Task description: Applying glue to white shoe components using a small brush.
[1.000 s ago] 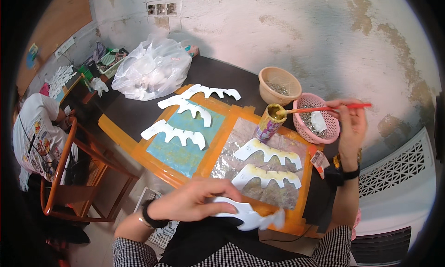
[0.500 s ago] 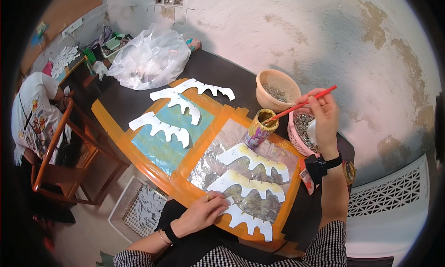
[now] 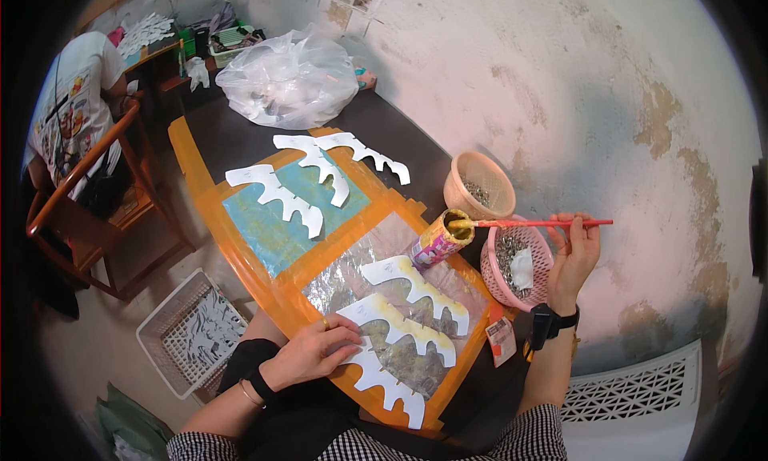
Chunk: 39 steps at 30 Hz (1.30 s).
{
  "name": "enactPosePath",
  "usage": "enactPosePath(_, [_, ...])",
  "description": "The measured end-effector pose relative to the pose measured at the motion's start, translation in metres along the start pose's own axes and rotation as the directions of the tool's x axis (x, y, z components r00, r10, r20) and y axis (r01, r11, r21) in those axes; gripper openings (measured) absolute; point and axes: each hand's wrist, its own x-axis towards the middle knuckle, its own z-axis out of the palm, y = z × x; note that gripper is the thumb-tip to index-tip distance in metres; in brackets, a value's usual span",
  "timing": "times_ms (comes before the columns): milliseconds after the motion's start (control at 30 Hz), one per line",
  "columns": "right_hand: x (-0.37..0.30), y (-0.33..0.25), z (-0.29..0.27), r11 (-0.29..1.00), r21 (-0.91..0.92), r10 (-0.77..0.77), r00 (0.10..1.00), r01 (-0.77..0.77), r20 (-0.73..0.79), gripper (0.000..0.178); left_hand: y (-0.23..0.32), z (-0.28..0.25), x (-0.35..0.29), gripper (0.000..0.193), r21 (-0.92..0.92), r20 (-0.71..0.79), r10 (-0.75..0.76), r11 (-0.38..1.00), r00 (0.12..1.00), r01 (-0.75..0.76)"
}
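Observation:
My right hand [image 3: 574, 257] pinches a red-handled brush [image 3: 552, 222], held almost level. Its yellow-coated end is at the mouth of a paste-smeared can [image 3: 438, 243]. My left hand [image 3: 316, 350] has its fingers closed at the left end of the nearest scalloped white piece [image 3: 390, 386], which lies on the taped plastic sheet [image 3: 340, 291]. Just beyond are a second scalloped piece [image 3: 400, 326] and a third scalloped piece [image 3: 416, 289], both with yellow smears along them. Several plain scalloped white pieces [image 3: 280, 198] lie on the blue-green sheet [image 3: 254, 233] farther left.
A peach basket [image 3: 490, 182] and a pink basket [image 3: 544, 270] of small metal parts stand by the wall. A plastic bag [image 3: 288, 81] fills the table's far end. A white crate [image 3: 172, 321] sits on the floor at left, near a wooden chair [image 3: 120, 221] and a seated person [image 3: 76, 117].
My right hand has lowered, bringing the brush from a slant to nearly level, with its coated end now showing at the can's rim. My left hand stays at the nearest piece. The view has shifted.

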Motion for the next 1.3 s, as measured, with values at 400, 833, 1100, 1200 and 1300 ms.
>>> enactPosePath(400, [-0.017,-0.010,-0.026,0.987,-0.113,-0.124,0.990,0.116,-0.071,0.017,-0.002,0.005,0.006,0.010,0.042,0.024,0.098,0.994,0.995,-0.099])
enactPosePath(833, [-0.036,-0.058,-0.023,0.977,-0.121,-0.195,0.964,0.175,-0.181,0.014,-0.009,0.007,0.003,0.017,0.016,-0.037,0.183,0.983,0.982,-0.182])
enactPosePath(1100, [-0.026,-0.055,-0.006,0.984,0.078,-0.126,0.932,0.162,-0.340,0.019,-0.020,-0.003,-0.009,0.027,0.298,0.056,0.327,0.896,0.943,-0.329])
enactPosePath(1200, [-0.017,-0.060,0.003,0.973,0.177,-0.068,0.922,0.145,-0.381,0.025,-0.029,-0.004,-0.012,0.030,0.268,0.063,0.381,0.884,0.923,-0.383])
enactPosePath(1300, [-0.011,-0.067,0.010,0.960,0.236,-0.037,0.900,0.153,-0.435,0.032,-0.031,-0.007,-0.014,0.030,0.241,0.059,0.416,0.876,0.908,-0.417])
